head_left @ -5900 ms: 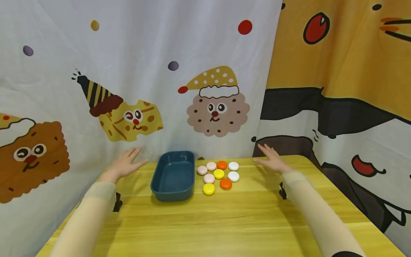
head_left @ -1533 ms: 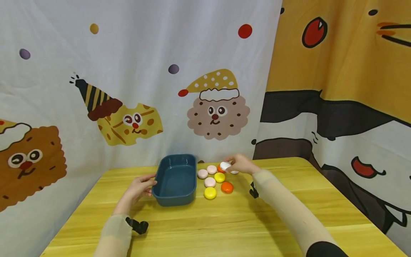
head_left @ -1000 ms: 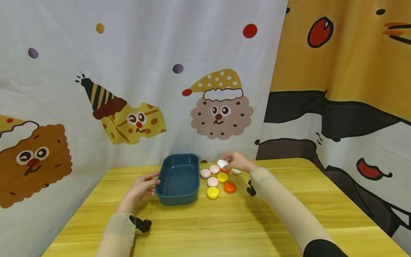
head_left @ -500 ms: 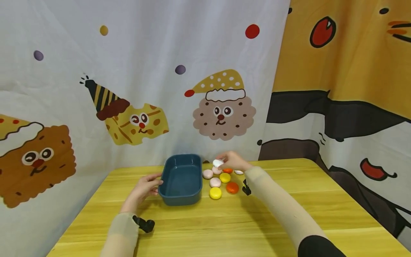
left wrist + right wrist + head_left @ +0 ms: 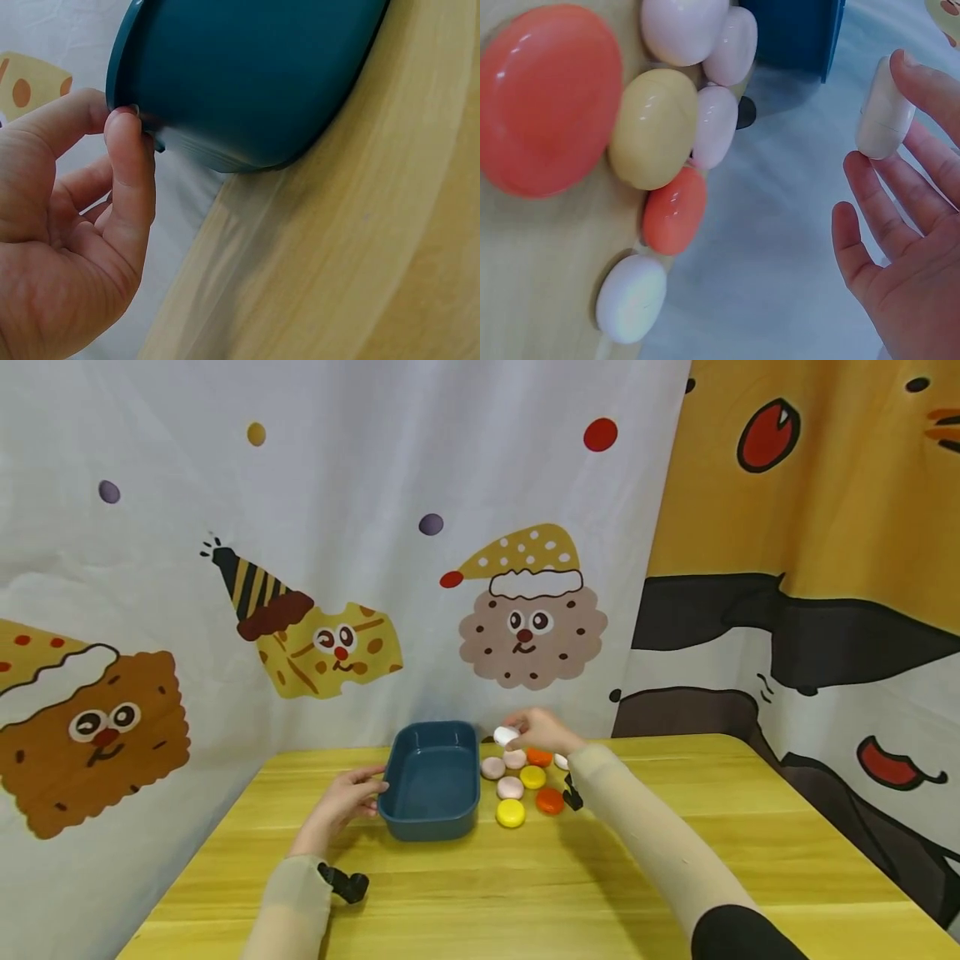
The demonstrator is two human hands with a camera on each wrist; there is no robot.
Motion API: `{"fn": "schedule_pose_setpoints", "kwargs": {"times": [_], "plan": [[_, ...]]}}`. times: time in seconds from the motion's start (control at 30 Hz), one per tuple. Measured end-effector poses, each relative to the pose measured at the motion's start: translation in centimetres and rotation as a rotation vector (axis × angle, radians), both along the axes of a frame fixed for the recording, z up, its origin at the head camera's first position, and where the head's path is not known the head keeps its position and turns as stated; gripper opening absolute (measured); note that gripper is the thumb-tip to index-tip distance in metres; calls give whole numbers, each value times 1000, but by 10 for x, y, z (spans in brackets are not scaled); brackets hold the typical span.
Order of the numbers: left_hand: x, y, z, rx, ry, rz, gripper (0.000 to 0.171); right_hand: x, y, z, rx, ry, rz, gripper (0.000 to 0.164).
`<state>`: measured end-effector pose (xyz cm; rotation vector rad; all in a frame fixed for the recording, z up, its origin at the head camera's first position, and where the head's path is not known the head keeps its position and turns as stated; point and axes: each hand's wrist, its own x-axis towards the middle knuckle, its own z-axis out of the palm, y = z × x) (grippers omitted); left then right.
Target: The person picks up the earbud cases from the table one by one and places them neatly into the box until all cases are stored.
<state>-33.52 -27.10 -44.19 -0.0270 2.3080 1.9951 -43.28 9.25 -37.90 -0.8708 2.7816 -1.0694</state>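
Observation:
My left hand [image 5: 347, 799] pinches the left rim of a deep teal rectangular dish [image 5: 429, 828] standing on the table. Close up in the left wrist view, the thumb and forefinger grip the rim of the dish [image 5: 240, 75]. My right hand [image 5: 543, 732] holds a glossy white rounded disc [image 5: 506, 736] by its edges, raised above the back of the disc group and just right of the dish. Thumb and fingertips pinch this white disc [image 5: 886, 116] in the right wrist view. The dish has nothing visible inside.
Beside the dish lie two yellow discs [image 5: 511, 813], two orange ones [image 5: 550, 801], several pale pink ones [image 5: 510, 787] and another white disc [image 5: 632, 298]. The wooden table [image 5: 450, 902] meets a printed cloth [image 5: 360, 485] behind.
Both hands were raised and apart at first. My left hand has taken the dish's rim; my right hand has picked up a white disc and carried it left and up, nearer the dish.

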Motion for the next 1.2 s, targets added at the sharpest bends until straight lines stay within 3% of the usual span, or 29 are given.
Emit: {"fn": "schedule_pose_setpoints", "kwargs": {"times": [0.4,0.73,0.93,1.2], "plan": [[-3,1,-7,38,-2,-11,54,-5,-16,0,-40,87,-19,37],[-3,0,-4,42,-4,-12,54,-8,-37,1,-24,70,-15,34],[-4,1,-2,37,-3,-9,54,-10,-44,5,-13,105,-29,38],[-4,-1,-3,35,-6,-18,55,-9,-55,6,-52,101,-33,38]]}}
